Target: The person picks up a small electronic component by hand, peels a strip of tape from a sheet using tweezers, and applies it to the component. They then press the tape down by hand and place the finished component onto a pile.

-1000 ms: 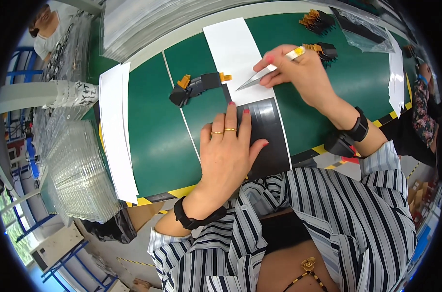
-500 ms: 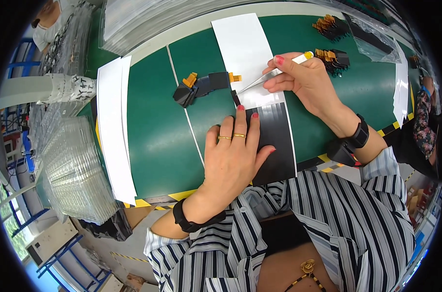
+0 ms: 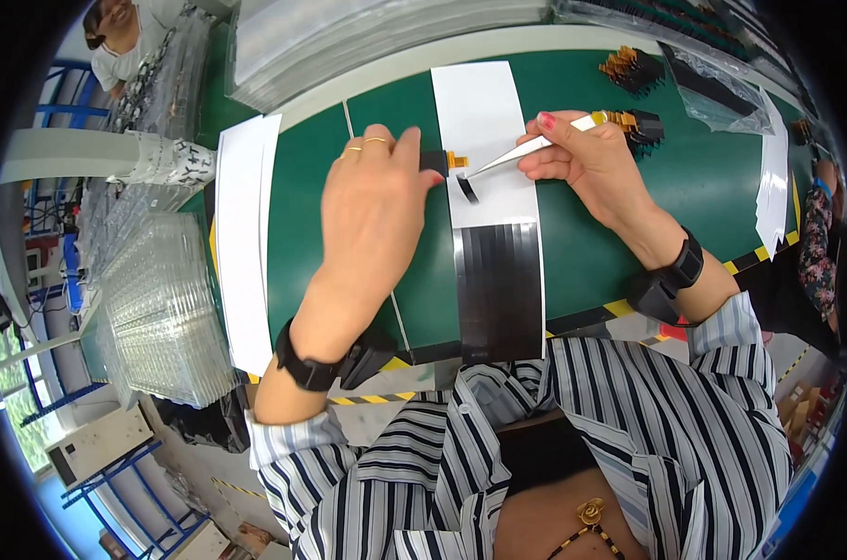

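Right hand point(image 3: 584, 168): grip clamped pencil-style on metal tweezers point(image 3: 521, 152), likely for fine control. Black strip point(image 3: 468, 190) at their tips, over white sheet point(image 3: 479, 103). Left hand point(image 3: 371, 210) at orange-tabbed black module point(image 3: 434, 163), maybe steadying it; can't tell grip closure.

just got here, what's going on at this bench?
A person's right hand holds tweezers, with a small black strip at their tips, over the bare white part of a sheet. The left hand is at a black part with an orange tab; its grip is unclear. Black film covers the sheet's near end.
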Demonstrator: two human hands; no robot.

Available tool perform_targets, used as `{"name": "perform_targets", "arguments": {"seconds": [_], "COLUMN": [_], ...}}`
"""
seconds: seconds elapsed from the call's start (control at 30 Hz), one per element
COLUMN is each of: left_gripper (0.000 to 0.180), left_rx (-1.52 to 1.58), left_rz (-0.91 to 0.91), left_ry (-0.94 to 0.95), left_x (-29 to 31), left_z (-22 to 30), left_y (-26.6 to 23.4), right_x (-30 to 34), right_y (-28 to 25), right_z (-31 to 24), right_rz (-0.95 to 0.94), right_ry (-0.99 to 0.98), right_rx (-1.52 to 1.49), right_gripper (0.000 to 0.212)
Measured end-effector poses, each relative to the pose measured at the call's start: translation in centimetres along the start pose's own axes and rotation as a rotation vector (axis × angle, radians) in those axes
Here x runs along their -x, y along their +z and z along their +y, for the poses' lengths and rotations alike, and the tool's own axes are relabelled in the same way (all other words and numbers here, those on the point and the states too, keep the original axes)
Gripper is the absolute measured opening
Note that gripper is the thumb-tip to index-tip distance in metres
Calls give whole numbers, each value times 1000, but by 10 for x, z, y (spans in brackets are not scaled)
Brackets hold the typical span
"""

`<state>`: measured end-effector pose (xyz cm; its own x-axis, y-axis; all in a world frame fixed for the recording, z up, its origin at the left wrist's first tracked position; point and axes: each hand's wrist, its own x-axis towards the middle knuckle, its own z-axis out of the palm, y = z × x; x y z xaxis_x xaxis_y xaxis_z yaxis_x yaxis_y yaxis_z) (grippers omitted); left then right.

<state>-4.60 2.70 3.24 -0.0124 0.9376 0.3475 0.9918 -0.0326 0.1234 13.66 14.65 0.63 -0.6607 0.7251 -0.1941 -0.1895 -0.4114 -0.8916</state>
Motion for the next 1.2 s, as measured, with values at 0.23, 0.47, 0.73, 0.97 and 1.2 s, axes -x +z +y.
{"name": "perform_targets", "arguments": {"seconds": [0.23,0.47,0.73,0.97,1.2], "left_gripper": [14,15,21,18,18], "left_rx": [360,1532,1717,1625,1602], "left_rz": [-38,-73,57,51,-16], "left_ry": [-205,-775,-833,-771,-743], "left_x": [-14,-27,-20,-16,-13], "left_z": [-2,3,13,13,15], "left_y": [-8,-3,11,17,17], "right_x": [10,15,17,5,2], "right_y": [0,-5,1,-2,-7], "right_z": [-17,-23,-16,-13,-11], "right_rz": [37,6,-33,17,42], "right_ry": [-164,-489,-503,-467,-455], "right_rx": [-97,-116,-85,-71,-63], "right_gripper": [17,13,13,11,11]}}
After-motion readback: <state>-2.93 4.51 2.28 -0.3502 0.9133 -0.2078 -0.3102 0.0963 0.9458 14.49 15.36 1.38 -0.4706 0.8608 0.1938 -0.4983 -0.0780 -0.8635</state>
